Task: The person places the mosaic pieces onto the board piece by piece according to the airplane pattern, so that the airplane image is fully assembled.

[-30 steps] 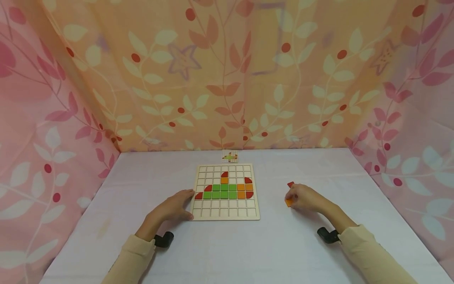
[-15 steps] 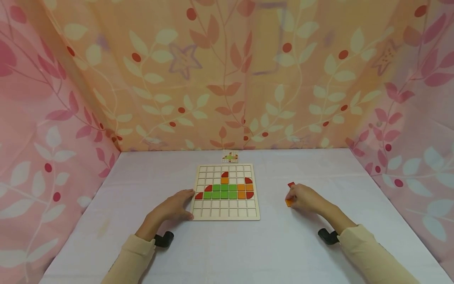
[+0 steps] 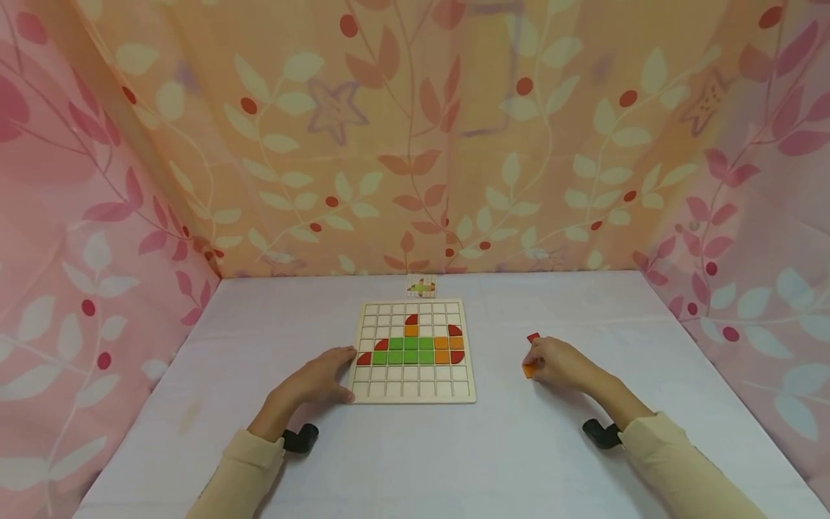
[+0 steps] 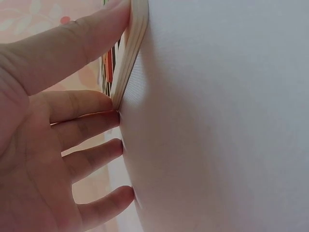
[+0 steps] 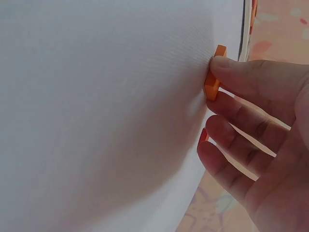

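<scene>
A wooden grid board (image 3: pixel 379 389) lies mid-table, with green, orange and red tiles in its squares. My left hand (image 3: pixel 320 376) touches the board's left side with fingers spread. In the left wrist view its thumb (image 4: pixel 72 50) rests against the board's edge (image 4: pixel 130 53), and the other fingertips reach the cloth. Right of the board, my right hand (image 3: pixel 551 360) pinches an orange square tile (image 5: pixel 213 87) between thumb and forefinger, close at the tabletop. Just beyond that hand lies a red tile (image 3: pixel 533 336), partly covered by fingers in the right wrist view.
A small pattern card (image 3: pixel 421 286) showing a coloured figure on a grid lies behind the board. White cloth covers the table (image 3: pixel 428 461). Flowered curtains (image 3: pixel 292 180) enclose the back and both sides. Black wrist devices (image 3: pixel 300 438) sit near the cuffs.
</scene>
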The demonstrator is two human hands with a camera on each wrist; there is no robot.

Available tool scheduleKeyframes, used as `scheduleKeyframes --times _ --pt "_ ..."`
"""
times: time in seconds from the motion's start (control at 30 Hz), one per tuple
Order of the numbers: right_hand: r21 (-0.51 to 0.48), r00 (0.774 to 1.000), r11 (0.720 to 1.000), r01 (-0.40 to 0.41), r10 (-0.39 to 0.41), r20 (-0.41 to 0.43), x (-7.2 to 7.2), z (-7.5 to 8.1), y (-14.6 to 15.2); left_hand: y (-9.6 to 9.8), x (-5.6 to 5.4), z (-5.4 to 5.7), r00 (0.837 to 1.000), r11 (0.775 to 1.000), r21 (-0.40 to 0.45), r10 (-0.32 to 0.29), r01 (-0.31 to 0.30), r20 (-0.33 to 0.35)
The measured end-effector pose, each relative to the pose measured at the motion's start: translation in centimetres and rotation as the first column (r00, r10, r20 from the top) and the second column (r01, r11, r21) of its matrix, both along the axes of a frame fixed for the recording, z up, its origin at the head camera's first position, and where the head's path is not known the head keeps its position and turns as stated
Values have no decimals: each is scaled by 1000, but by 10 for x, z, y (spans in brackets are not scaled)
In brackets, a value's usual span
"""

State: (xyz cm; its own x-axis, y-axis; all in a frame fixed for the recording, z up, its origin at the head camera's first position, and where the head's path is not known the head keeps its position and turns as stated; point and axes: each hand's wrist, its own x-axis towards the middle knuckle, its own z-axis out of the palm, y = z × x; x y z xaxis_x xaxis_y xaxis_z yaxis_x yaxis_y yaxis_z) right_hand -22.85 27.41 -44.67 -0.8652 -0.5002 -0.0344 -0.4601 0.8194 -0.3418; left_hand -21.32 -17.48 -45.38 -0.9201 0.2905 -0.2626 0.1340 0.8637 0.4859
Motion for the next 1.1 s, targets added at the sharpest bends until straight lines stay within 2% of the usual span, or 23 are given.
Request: scheduleKeyframes --times 0.3,0.47,0.6,0.7,0.8,1.1 --pt "-3 999 1000 30 -30 15 -5 2 1 0 -3 -1 1000 1000 0 9 -9 -7" --pt "-63 999 998 27 -26 19 -5 -4 1 1 -2 0 1000 1000 -6 5 -5 -2" --pt "-105 1000 994 -2 0 -20 -4 -8 -4 1 -1 0 1000 1000 -3 2 -2 1" --pt "-133 999 991 -12 7 -36 -3 -9 -12 0 0 -1 1000 1000 3 -5 5 0" --pt "-152 1000 988 -5 3 -16 -3 -7 -23 0 0 -2 1000 1000 7 -17 17 -3" --pt "-115 999 993 -9 13 30 -11 7 -67 0 -1 -1 1000 1000 4 -19 20 -5"
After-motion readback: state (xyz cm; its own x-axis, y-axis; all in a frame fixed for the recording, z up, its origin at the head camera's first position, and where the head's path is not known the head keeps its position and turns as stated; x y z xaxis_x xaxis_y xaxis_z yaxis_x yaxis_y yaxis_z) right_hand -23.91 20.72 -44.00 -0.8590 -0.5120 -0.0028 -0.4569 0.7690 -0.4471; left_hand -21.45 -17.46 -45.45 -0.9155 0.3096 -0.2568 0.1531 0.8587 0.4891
